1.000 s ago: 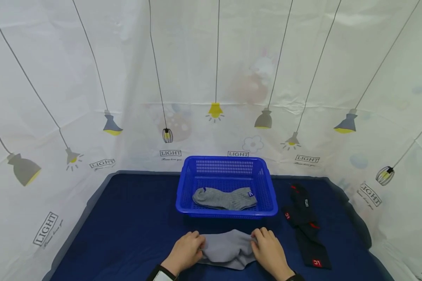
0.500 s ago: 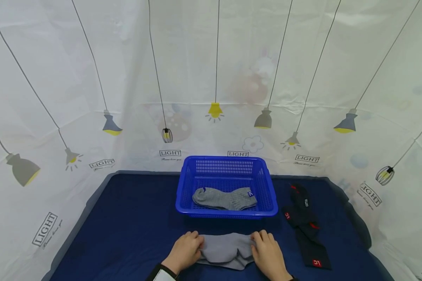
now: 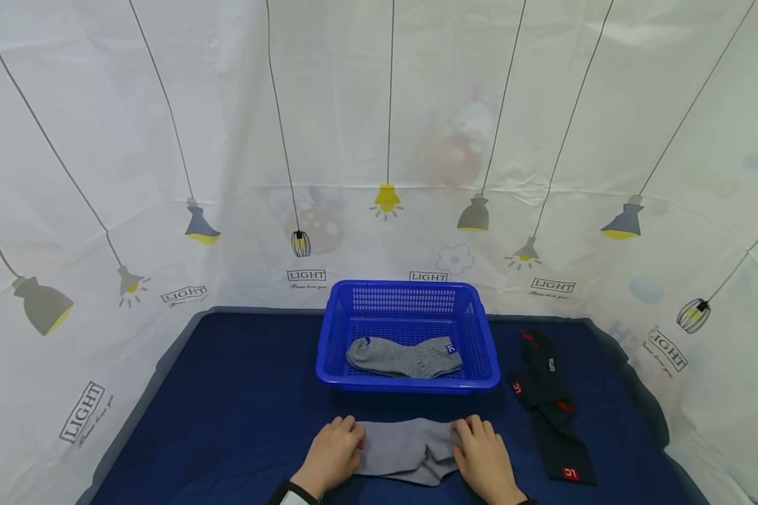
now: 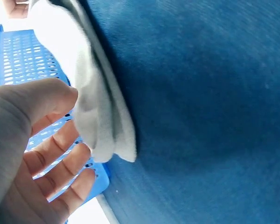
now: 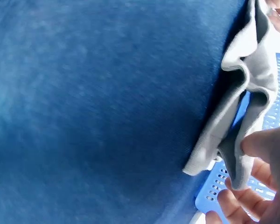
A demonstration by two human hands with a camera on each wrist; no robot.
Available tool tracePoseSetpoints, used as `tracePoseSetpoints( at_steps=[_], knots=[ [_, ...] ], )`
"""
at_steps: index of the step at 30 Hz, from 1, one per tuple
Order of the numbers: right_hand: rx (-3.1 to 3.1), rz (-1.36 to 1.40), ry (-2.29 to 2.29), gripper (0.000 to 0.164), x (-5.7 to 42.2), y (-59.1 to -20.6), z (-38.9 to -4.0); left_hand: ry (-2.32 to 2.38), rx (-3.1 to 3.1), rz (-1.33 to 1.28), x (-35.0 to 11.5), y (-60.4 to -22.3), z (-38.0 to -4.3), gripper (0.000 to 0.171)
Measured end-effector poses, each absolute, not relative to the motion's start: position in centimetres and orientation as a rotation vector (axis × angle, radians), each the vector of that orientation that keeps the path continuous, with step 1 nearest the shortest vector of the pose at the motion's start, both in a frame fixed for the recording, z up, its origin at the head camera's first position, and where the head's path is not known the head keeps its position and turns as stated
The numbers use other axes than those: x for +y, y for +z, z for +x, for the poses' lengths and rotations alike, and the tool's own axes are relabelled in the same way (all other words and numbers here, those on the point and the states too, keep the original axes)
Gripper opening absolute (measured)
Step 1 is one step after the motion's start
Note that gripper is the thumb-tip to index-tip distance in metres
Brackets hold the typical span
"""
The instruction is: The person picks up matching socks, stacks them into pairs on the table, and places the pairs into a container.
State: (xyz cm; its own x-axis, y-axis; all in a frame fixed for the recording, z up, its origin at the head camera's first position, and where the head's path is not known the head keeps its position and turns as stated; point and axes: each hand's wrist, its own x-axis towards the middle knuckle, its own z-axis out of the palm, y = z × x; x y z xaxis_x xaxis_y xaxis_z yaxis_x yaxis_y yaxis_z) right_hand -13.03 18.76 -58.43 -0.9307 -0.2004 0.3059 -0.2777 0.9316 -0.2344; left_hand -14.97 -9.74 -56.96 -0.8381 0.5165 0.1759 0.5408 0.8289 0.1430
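A plain light-grey sock (image 3: 398,445), layered and creased toward its right side, stretches between both hands near the front of the bed-like navy surface. My left hand (image 3: 333,449) pinches its left end between thumb and fingers, as the left wrist view also shows with the grey fabric (image 4: 100,107). At the other end, my right hand (image 3: 485,452) pinches one layer of the fabric (image 5: 245,158), while another layer hangs loose beside it. Just beyond the hands stands a blue perforated basket (image 3: 407,386). Inside it lies a ribbed grey pair of socks (image 3: 404,358) with a blue tag.
Black socks with red marks (image 3: 551,407) lie overlapped to the right of the basket. Dark blue cloth (image 3: 240,400) covers the surface. A white curtain (image 3: 347,140) printed with lamps surrounds it at the back and sides.
The grey sock's upper layer, bulging between the hands earlier, now lies flatter, with its fold toward the right. Both hands stay nearly in place.
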Motion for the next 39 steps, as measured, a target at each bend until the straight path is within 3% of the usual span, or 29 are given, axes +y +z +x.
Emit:
tracePoseSetpoints(
  at_steps=[10, 26, 39],
  knots=[
    [-2.807, 0.312, 0.428, 0.017, 18.9, -57.9, -13.9, -0.23, -2.792, -0.734, -10.0, -56.7, -15.0, 0.016],
    [-2.823, 0.363, 0.463, 0.024, 18.7, -60.6, -13.7, -0.214, -2.866, -0.642, -10.3, -58.6, -14.9, 0.016],
    [-2.753, 0.361, 0.451, 0.028, 19.0, -59.4, -14.2, -0.242, -2.728, -0.625, -10.1, -58.6, -15.4, 0.023]
  ],
)
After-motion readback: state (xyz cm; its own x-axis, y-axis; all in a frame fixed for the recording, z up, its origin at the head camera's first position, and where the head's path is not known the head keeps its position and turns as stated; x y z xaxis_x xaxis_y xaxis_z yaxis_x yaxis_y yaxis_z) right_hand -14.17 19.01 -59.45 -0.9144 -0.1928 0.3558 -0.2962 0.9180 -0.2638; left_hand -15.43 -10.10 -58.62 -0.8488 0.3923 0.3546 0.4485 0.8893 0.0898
